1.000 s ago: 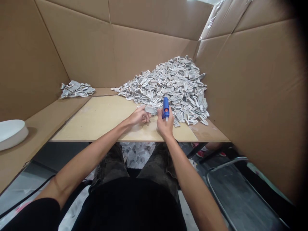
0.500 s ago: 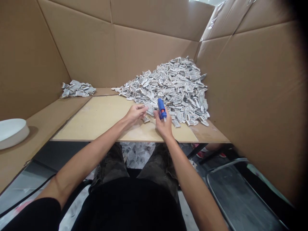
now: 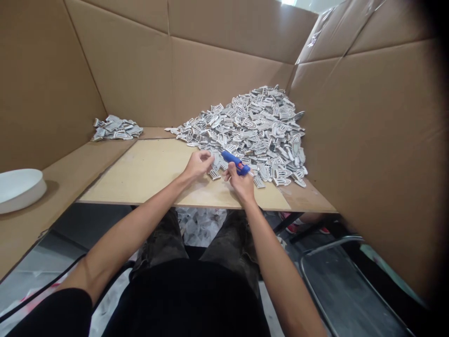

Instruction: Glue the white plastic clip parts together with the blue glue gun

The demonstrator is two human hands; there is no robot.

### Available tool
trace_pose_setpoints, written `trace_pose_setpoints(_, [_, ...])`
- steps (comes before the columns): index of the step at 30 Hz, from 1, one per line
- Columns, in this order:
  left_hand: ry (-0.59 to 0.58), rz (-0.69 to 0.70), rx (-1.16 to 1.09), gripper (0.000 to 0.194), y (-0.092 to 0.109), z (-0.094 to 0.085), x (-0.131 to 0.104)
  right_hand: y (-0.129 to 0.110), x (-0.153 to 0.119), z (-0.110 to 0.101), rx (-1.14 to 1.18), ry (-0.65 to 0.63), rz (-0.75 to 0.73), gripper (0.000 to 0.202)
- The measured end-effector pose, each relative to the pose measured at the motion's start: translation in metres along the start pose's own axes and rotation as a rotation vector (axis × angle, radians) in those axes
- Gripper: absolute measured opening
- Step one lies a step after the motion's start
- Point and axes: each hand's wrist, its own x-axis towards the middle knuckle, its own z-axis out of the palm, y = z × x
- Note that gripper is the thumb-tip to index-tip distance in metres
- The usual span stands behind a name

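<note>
My right hand (image 3: 242,183) is closed round a small blue tool that looks like a glue gun (image 3: 235,162), with an orange-red part in its body and a pale stub at the near end. Its blue front end points up and left, towards my left hand (image 3: 199,164). The fingers of my left hand are bent into a pinch at a thin, pale flat piece (image 3: 216,159), partly hidden by them. One slotted grey-white piece (image 3: 214,174) lies on the board between my hands. Just beyond them rises a big heap of similar pieces (image 3: 252,124), some with a rounded end.
A smaller pile of the pieces (image 3: 117,128) lies at the back left. A white round bowl (image 3: 23,192) stands at far left. Cardboard walls (image 3: 228,61) enclose the pale board (image 3: 140,173). Below right is a folding chair (image 3: 340,281).
The blue glue gun has turned from pointing away from me to pointing left, its front end nearer my left hand. My left fingers have curled more.
</note>
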Motion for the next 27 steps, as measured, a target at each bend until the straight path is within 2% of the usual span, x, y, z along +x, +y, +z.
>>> trace_pose_setpoints(14, [0.009,0.070,-0.025,0.025,-0.006,0.000,0.003,0.016,0.004,0.000,-0.013,-0.041,-0.017,0.058])
trace_pose_setpoints(27, [-0.025,0.116,-0.002,0.029,-0.012,-0.004,0.003,0.009,0.002,0.001,-0.073,-0.006,0.010,0.060])
